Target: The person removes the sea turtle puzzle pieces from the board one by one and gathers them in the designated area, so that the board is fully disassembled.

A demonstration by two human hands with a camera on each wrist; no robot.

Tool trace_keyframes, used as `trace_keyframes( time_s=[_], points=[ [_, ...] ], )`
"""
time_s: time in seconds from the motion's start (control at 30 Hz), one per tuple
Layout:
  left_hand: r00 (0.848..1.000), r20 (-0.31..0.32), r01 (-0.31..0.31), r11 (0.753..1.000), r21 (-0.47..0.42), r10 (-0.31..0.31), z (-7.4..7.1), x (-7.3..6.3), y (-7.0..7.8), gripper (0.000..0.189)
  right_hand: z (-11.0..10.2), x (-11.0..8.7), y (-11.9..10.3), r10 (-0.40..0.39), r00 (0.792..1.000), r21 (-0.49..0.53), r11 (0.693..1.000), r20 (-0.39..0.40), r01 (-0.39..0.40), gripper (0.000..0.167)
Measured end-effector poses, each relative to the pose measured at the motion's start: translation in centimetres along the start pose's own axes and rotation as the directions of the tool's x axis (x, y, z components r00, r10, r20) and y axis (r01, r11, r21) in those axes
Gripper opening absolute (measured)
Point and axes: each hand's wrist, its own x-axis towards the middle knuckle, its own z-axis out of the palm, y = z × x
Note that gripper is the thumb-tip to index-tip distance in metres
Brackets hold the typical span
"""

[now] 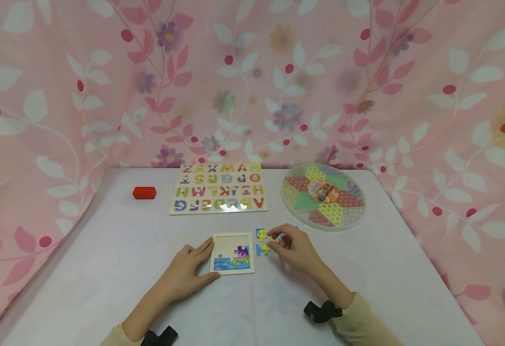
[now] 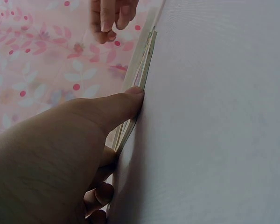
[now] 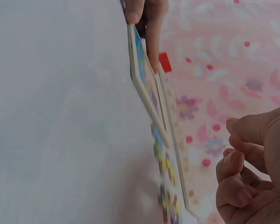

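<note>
A small wooden puzzle board [image 1: 232, 273], partly filled along its bottom and right side with blue, pink and purple pieces, lies on the table. My left hand [image 1: 187, 274] steadies its left side, thumb at the lower corner and forefinger at the upper one. In the left wrist view, the thumb [image 2: 126, 100] rests against the board's edge. To the right, my right hand [image 1: 293, 247] hovers over loose jigsaw pieces [image 1: 262, 250], partly covering them. Its thumb and forefinger are bent with a gap between the tips, and nothing shows in the right hand [image 3: 252, 163] from the right wrist.
Behind the puzzle lies an alphabet board [image 1: 218, 190] with colourful letters. A round, clear-covered star-patterned game board [image 1: 351, 211] stands back right. A red block [image 1: 144, 192] sits at the back left. Floral curtain [image 1: 252, 86] surrounds the white table [image 1: 105, 250].
</note>
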Motion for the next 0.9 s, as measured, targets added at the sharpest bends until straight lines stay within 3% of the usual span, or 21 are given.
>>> trace_keyframes(
  time_s=[0.2, 0.37, 0.5, 0.9],
  points=[
    [1.000, -0.012, -0.013, 1.000, -0.010, 0.013, 0.1, 0.2, 0.0, 0.087, 4.0, 1.8, -2.7, -0.012, 0.987, -0.028, 0.999, 0.158, 0.017, 0.027],
    [1.000, -0.009, 0.007, 1.000, -0.022, -0.007, 0.4, -0.1, 0.2, 0.086, 6.3, 2.1, -2.9, 0.063, 0.977, -0.189, 0.982, 0.202, -0.024, 0.030],
    [0.999, -0.001, 0.035, 0.999, -0.020, -0.035, 0.4, -0.4, 0.4, 0.086, 6.9, 1.8, -2.8, 0.138, 0.967, -0.266, 0.961, 0.214, -0.078, 0.029],
    [0.999, -0.014, 0.033, 0.999, 0.003, -0.033, -0.2, -0.3, 0.7, 0.086, 6.8, 1.8, -2.7, 0.147, 0.965, -0.218, 0.971, 0.218, -0.098, 0.026]
  ],
)
